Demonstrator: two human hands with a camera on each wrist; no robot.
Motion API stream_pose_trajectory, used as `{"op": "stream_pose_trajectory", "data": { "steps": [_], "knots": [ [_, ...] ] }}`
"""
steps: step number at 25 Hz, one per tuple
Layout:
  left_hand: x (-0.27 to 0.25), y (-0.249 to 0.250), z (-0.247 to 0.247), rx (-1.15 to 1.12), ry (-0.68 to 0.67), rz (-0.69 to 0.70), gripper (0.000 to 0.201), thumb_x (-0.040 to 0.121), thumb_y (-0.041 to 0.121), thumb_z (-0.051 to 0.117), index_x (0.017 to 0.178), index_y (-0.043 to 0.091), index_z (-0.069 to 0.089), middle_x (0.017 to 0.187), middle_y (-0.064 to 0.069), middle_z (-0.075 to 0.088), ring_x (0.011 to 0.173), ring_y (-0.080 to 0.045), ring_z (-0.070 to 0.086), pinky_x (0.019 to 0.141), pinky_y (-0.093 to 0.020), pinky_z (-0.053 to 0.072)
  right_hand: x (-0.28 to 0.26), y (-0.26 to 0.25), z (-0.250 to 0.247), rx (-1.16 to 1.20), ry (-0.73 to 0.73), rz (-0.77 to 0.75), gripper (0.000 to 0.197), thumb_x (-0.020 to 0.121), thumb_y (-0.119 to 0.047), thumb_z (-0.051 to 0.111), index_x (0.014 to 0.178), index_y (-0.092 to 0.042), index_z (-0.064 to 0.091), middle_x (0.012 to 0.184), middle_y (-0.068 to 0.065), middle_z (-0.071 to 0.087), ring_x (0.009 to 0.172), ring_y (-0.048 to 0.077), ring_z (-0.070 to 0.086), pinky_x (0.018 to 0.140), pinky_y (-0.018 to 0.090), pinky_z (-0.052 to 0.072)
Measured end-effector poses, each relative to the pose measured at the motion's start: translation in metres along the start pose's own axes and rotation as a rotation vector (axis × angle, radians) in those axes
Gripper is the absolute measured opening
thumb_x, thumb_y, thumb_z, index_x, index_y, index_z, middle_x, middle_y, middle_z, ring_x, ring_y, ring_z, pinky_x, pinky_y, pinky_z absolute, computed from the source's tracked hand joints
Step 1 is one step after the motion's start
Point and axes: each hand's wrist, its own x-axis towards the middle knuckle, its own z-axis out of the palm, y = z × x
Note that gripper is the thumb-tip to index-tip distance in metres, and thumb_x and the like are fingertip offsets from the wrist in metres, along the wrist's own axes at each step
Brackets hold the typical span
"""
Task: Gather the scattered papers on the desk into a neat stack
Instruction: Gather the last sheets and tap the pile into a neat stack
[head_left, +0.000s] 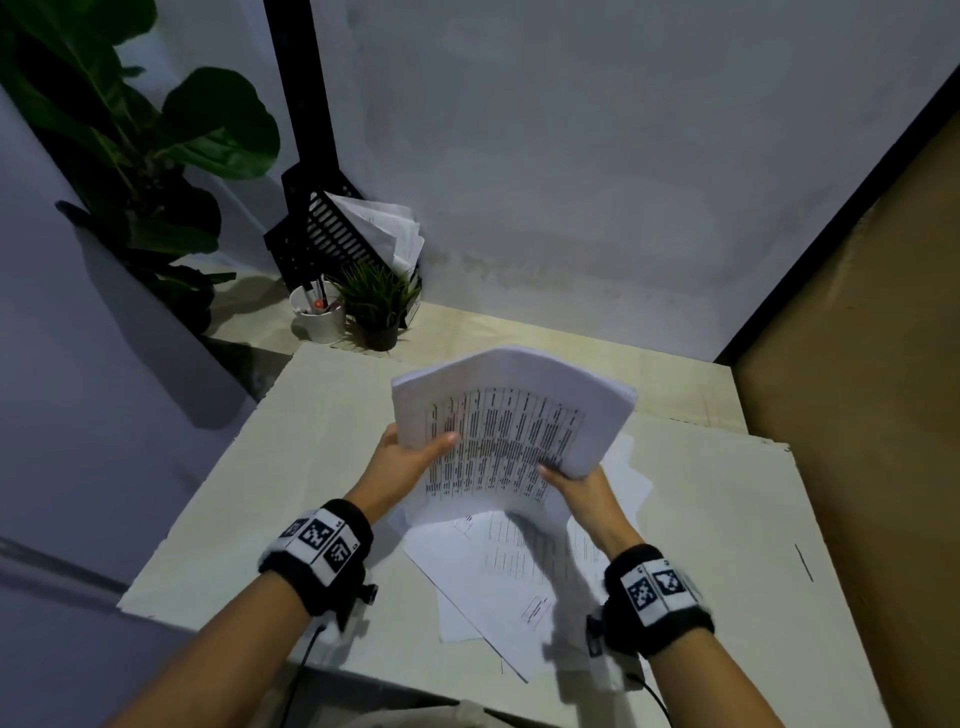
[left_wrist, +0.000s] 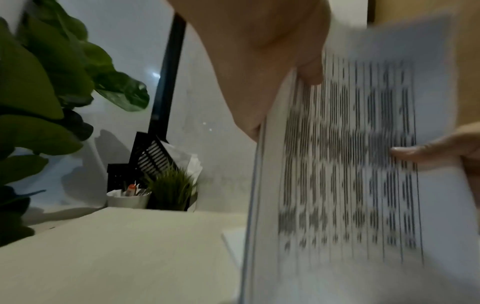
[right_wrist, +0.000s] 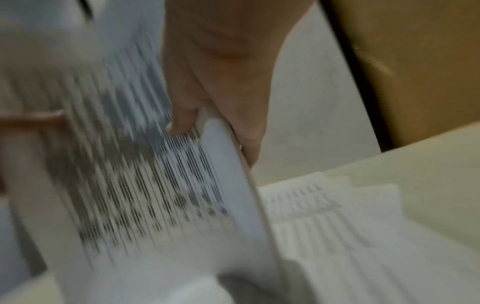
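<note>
Both hands hold a thick bundle of printed papers (head_left: 511, 415) tilted up above the desk (head_left: 270, 493). My left hand (head_left: 410, 457) grips the bundle's left edge, thumb on the printed face. My right hand (head_left: 576, 483) grips its lower right edge, thumb on top. The same bundle (left_wrist: 350, 164) fills the left wrist view, blurred, with the left thumb (left_wrist: 309, 72) on it. In the right wrist view the bundle (right_wrist: 145, 185) is pinched by my right hand (right_wrist: 213, 115). Several loose sheets (head_left: 509, 577) lie overlapped on the desk under the bundle, also seen as loose sheets (right_wrist: 337, 222) at the right.
At the desk's back left corner stand a white cup of pens (head_left: 319, 312), a small potted plant (head_left: 379, 306) and a black slotted file holder with papers (head_left: 343, 234). A large leafy plant (head_left: 130, 145) is at left. A brown panel (head_left: 857, 338) borders the right.
</note>
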Motion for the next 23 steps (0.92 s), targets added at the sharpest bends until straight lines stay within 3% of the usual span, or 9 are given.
{"op": "stream_pose_trajectory", "data": {
  "steps": [2,4,7,9,11,14,16,20,23],
  "knots": [
    [0.003,-0.018,-0.004,0.035,-0.008,-0.064,0.025,0.084,0.019,0.060,0.108,0.021,0.057,0.099,0.007,0.063,0.095,-0.015,0.060,0.091,-0.036,0.049,0.002,-0.002,0.003,-0.098,0.015,0.025,0.019,0.083,-0.025,0.063,0.087,-0.007,0.063,0.080,0.016,0.066,0.074,0.026,0.066,0.071,0.044,0.055],
    [0.007,-0.025,-0.016,0.064,-0.061,-0.079,0.033,0.083,0.026,0.061,0.114,0.018,0.055,0.105,0.005,0.061,0.099,-0.018,0.060,0.092,-0.035,0.047,0.008,-0.018,-0.001,-0.075,0.043,0.022,0.017,0.084,-0.029,0.060,0.077,-0.014,0.060,0.063,-0.001,0.056,0.047,0.000,0.055,0.052,0.021,0.043],
    [0.005,-0.018,-0.026,0.210,-0.191,-0.058,0.028,0.077,0.048,0.061,0.075,0.019,0.061,0.068,0.009,0.066,0.065,-0.005,0.065,0.065,-0.017,0.051,0.021,-0.036,-0.010,0.043,0.038,0.030,0.025,0.088,-0.024,0.058,0.109,-0.010,0.061,0.091,-0.006,0.063,0.080,0.004,0.060,0.071,0.016,0.043],
    [0.008,-0.021,-0.033,0.278,-0.132,-0.047,0.033,0.087,0.030,0.054,0.057,0.020,0.050,0.042,0.011,0.053,0.042,0.000,0.050,0.050,-0.013,0.042,0.029,-0.026,-0.014,0.113,0.055,0.058,0.026,0.087,-0.022,0.061,0.112,-0.014,0.059,0.103,0.000,0.064,0.097,0.018,0.061,0.077,0.026,0.044],
    [0.010,-0.034,-0.049,0.260,-0.032,-0.076,0.029,0.089,0.030,0.053,0.066,0.013,0.055,0.059,0.005,0.056,0.056,-0.009,0.051,0.058,-0.025,0.041,0.033,0.010,-0.025,0.047,0.101,0.179,0.034,0.085,-0.025,0.064,0.115,-0.014,0.055,0.113,0.010,0.062,0.106,0.027,0.059,0.076,0.031,0.046],
    [-0.001,-0.069,-0.089,0.300,0.080,-0.148,0.034,0.086,0.036,0.055,0.071,0.005,0.053,0.070,-0.008,0.049,0.068,-0.017,0.044,0.063,-0.030,0.035,0.021,0.071,-0.056,-0.251,0.179,0.561,0.078,0.075,-0.040,0.072,0.135,-0.008,0.035,0.141,0.020,0.040,0.127,0.036,0.040,0.102,0.047,0.039],
    [-0.016,-0.087,-0.110,0.344,0.134,-0.208,0.045,0.084,0.042,0.054,0.078,-0.002,0.061,0.075,-0.011,0.059,0.071,-0.018,0.052,0.069,-0.032,0.040,0.008,0.095,-0.059,-0.505,0.199,0.778,0.102,0.068,-0.053,0.071,0.142,-0.007,0.019,0.146,0.023,0.026,0.134,0.041,0.026,0.106,0.052,0.031],
    [-0.035,-0.094,-0.123,0.336,0.213,-0.244,0.025,0.091,0.019,0.050,0.097,-0.001,0.064,0.094,-0.013,0.065,0.086,-0.023,0.061,0.083,-0.032,0.043,0.002,0.101,-0.007,-0.677,0.202,0.796,0.125,0.064,-0.054,0.075,0.146,-0.014,-0.010,0.150,0.023,0.007,0.138,0.040,0.013,0.107,0.054,0.027],
    [-0.039,-0.098,-0.130,0.336,0.211,-0.270,0.030,0.091,0.023,0.050,0.100,-0.003,0.063,0.096,-0.013,0.066,0.088,-0.024,0.061,0.084,-0.035,0.045,0.014,0.111,0.030,-0.533,0.281,0.790,0.115,0.067,-0.031,0.081,0.145,-0.008,-0.001,0.146,0.024,0.022,0.131,0.040,0.033,0.100,0.051,0.039]
  ]
}}
